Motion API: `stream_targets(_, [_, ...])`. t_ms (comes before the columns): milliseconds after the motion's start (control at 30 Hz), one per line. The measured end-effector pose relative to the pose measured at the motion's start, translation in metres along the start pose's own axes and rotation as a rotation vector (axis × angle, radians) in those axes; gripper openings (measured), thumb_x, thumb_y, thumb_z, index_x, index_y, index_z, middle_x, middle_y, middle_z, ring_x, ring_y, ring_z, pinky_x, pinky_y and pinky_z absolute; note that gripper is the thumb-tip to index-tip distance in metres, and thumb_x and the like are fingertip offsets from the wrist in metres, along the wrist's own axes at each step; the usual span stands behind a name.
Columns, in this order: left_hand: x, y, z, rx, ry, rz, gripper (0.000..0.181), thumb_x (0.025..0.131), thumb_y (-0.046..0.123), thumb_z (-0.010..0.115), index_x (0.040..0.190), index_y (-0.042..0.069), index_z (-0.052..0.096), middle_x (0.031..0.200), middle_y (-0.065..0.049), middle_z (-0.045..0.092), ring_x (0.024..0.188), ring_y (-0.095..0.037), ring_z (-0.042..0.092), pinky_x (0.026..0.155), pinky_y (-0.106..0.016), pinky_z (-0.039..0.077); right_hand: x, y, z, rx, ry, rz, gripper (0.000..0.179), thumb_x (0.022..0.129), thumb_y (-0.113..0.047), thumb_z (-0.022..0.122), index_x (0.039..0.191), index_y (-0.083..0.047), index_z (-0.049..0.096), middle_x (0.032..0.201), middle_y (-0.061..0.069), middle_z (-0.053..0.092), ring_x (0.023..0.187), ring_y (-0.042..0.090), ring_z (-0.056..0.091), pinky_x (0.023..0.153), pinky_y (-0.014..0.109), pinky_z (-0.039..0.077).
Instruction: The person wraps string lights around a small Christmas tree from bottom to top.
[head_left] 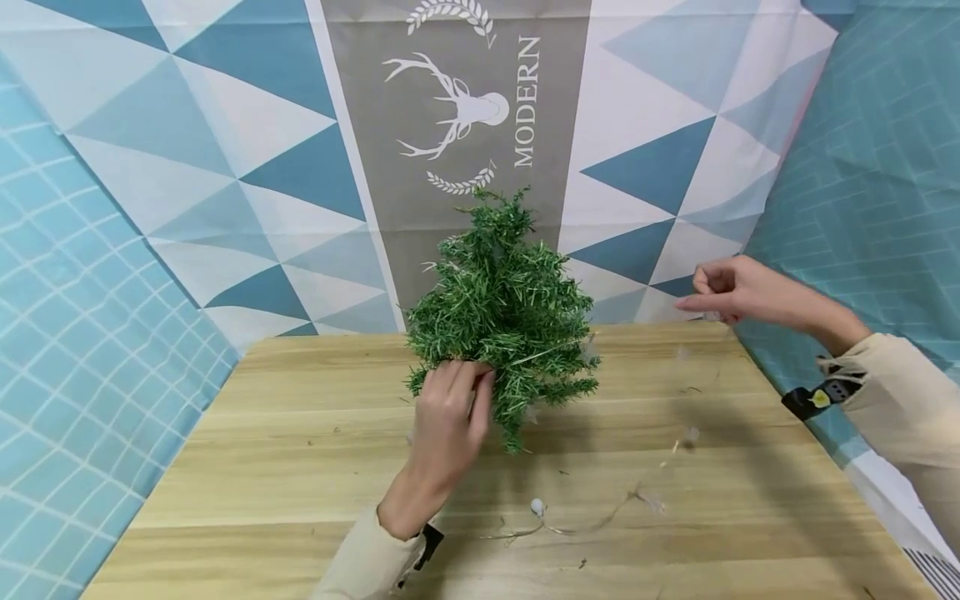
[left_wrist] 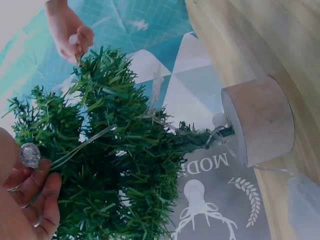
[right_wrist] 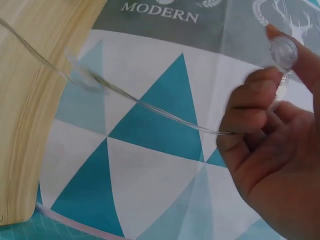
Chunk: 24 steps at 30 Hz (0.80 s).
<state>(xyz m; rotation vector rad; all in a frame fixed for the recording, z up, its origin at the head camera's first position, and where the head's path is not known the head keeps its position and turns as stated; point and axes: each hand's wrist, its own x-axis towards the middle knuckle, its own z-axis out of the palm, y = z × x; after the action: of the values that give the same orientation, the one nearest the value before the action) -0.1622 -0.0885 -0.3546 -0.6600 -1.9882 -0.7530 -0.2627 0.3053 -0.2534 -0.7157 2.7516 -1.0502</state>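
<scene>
A small artificial Christmas tree (head_left: 498, 308) stands upright on the table. At its lower front left, my left hand (head_left: 450, 421) pinches the wire of a clear string of fairy lights against the branches; a round clear bulb (left_wrist: 30, 155) shows beside those fingers in the left wrist view. The wire (left_wrist: 82, 145) runs from there across the needles. Out to the right of the tree, raised above the table, my right hand (head_left: 738, 292) grips another stretch of the string. A clear bulb (right_wrist: 284, 52) sticks up by its thumb in the right wrist view.
Loose string lights (head_left: 600, 523) trail over the wooden table (head_left: 262, 467) in front of the tree. The tree's round base (left_wrist: 265, 120) and a pale translucent box (left_wrist: 306, 205) show in the left wrist view. Patterned cloths (head_left: 292, 167) hang behind and at the sides.
</scene>
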Motion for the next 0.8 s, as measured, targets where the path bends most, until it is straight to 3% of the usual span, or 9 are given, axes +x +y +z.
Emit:
stream_targets(100, [0.002, -0.002, -0.002, 0.005, 0.024, -0.012, 0.009, 0.095, 0.005, 0.062, 0.091, 0.002, 0.069, 0.081, -0.008, 0.067, 0.073, -0.023, 0.062, 0.068, -0.039, 0.051, 0.015, -0.002, 0.000, -0.012, 0.084, 0.048, 0.036, 0.096, -0.035, 0.067, 0.087, -0.004, 0.050, 0.057, 0.003, 0.039, 0.045, 0.023, 0.038, 0.047, 0.036, 0.039])
stream_targets(167, [0.001, -0.003, -0.003, 0.024, 0.024, -0.025, 0.010, 0.095, 0.006, 0.061, 0.090, 0.002, 0.069, 0.080, -0.008, 0.066, 0.071, -0.024, 0.061, 0.068, -0.039, 0.051, 0.029, 0.000, 0.004, 0.006, 0.055, 0.057, 0.033, 0.097, -0.037, 0.066, 0.097, -0.006, 0.054, 0.056, 0.002, 0.039, 0.045, 0.020, 0.035, 0.046, 0.035, 0.038])
stream_targets(267, [-0.003, -0.003, -0.002, 0.046, 0.012, -0.040, 0.010, 0.095, 0.006, 0.062, 0.088, 0.002, 0.069, 0.079, -0.008, 0.066, 0.070, -0.023, 0.061, 0.067, -0.039, 0.052, 0.045, 0.008, 0.009, 0.032, -0.118, 0.080, 0.034, 0.099, -0.035, 0.062, 0.120, -0.008, 0.055, 0.058, 0.001, 0.038, 0.047, 0.016, 0.034, 0.048, 0.034, 0.039])
stream_targets(367, [-0.009, -0.001, 0.000, 0.052, -0.002, -0.044, 0.009, 0.094, 0.006, 0.062, 0.088, 0.003, 0.069, 0.080, -0.008, 0.066, 0.071, -0.023, 0.061, 0.067, -0.038, 0.053, 0.050, 0.021, 0.010, 0.061, -0.307, 0.131, 0.046, 0.100, -0.028, 0.062, 0.138, -0.007, 0.046, 0.065, 0.003, 0.040, 0.055, 0.015, 0.037, 0.056, 0.034, 0.042])
stream_targets(433, [-0.010, -0.001, 0.000, 0.059, -0.012, -0.046, 0.009, 0.095, 0.007, 0.062, 0.089, 0.004, 0.069, 0.082, -0.007, 0.066, 0.073, -0.022, 0.061, 0.067, -0.038, 0.053, 0.050, 0.029, 0.008, 0.084, -0.349, 0.148, 0.046, 0.100, -0.017, 0.059, 0.142, -0.004, 0.043, 0.069, 0.006, 0.045, 0.063, 0.015, 0.046, 0.062, 0.034, 0.045])
stream_targets(500, [-0.010, 0.000, 0.001, 0.063, -0.021, -0.048, 0.009, 0.095, 0.008, 0.062, 0.090, 0.004, 0.068, 0.083, -0.006, 0.066, 0.074, -0.022, 0.061, 0.068, -0.038, 0.053, 0.050, 0.035, 0.006, 0.081, -0.299, 0.149, 0.044, 0.100, -0.013, 0.059, 0.140, -0.002, 0.045, 0.072, 0.009, 0.049, 0.069, 0.020, 0.051, 0.066, 0.035, 0.046])
stream_targets(700, [-0.006, 0.000, -0.002, 0.076, -0.035, -0.029, 0.010, 0.097, 0.010, 0.061, 0.091, 0.006, 0.068, 0.083, -0.005, 0.065, 0.075, -0.022, 0.061, 0.068, -0.038, 0.052, 0.059, 0.043, 0.003, -0.007, 0.004, 0.103, 0.030, 0.100, -0.020, 0.061, 0.122, 0.000, 0.061, 0.074, 0.012, 0.059, 0.069, 0.027, 0.057, 0.065, 0.036, 0.048])
stream_targets(800, [-0.004, 0.001, -0.003, 0.076, -0.054, -0.009, 0.010, 0.096, 0.010, 0.061, 0.091, 0.007, 0.068, 0.084, -0.005, 0.065, 0.076, -0.021, 0.061, 0.067, -0.037, 0.052, 0.063, 0.050, 0.005, -0.043, -0.017, 0.126, 0.025, 0.100, -0.021, 0.062, 0.114, 0.000, 0.066, 0.077, 0.009, 0.062, 0.068, 0.025, 0.058, 0.063, 0.035, 0.050])
